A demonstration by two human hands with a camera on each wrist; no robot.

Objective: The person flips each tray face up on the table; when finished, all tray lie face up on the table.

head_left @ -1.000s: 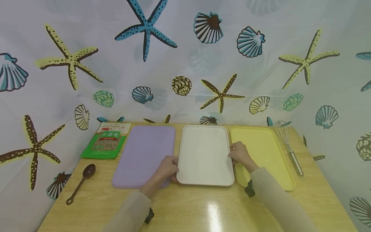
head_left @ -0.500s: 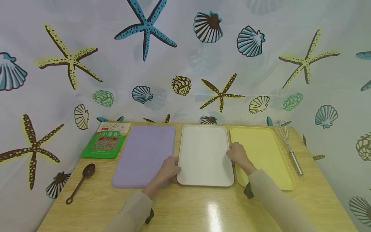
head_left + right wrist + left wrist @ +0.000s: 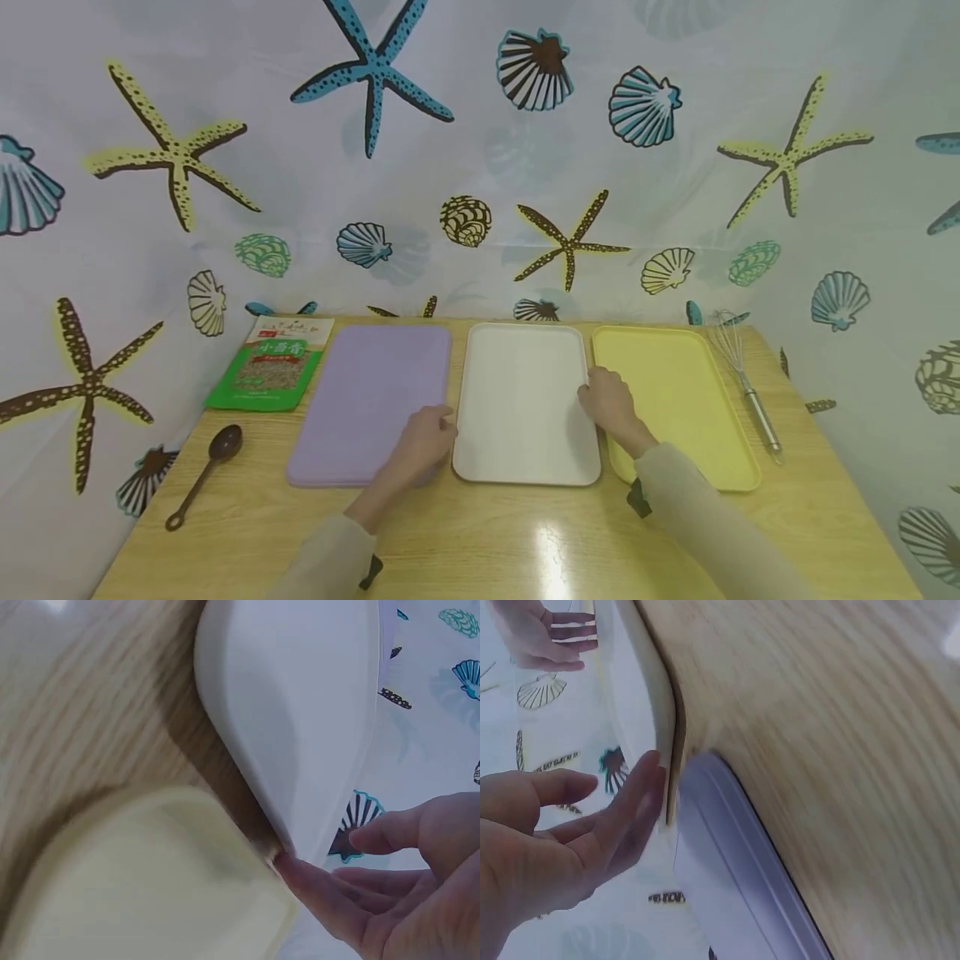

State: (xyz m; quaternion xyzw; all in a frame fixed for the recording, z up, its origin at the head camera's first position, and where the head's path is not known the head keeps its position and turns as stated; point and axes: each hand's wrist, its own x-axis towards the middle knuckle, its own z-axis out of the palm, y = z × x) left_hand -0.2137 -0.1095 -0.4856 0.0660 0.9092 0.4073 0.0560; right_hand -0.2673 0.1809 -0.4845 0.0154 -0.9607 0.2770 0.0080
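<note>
The white tray lies in the middle of the table, between a purple tray and a yellow tray. My left hand is over the purple tray's right side. In the left wrist view its fingers extend to the white tray's outer wall, and the thumb stands apart. On the other side, my right hand reaches the white tray's right rim. Its fingers are stretched with a fingertip at the wall, the thumb held away, in the right wrist view. Neither hand grips anything.
A green and white seasoning packet lies at the back left, with a dark brown spoon in front of it. A wire whisk lies right of the yellow tray. Behind the wooden table hangs a shell-patterned curtain.
My left thumb has come off the white tray's rim and that hand has drawn slightly left. My right hand remains at the right rim. The white tray stays between the other two.
</note>
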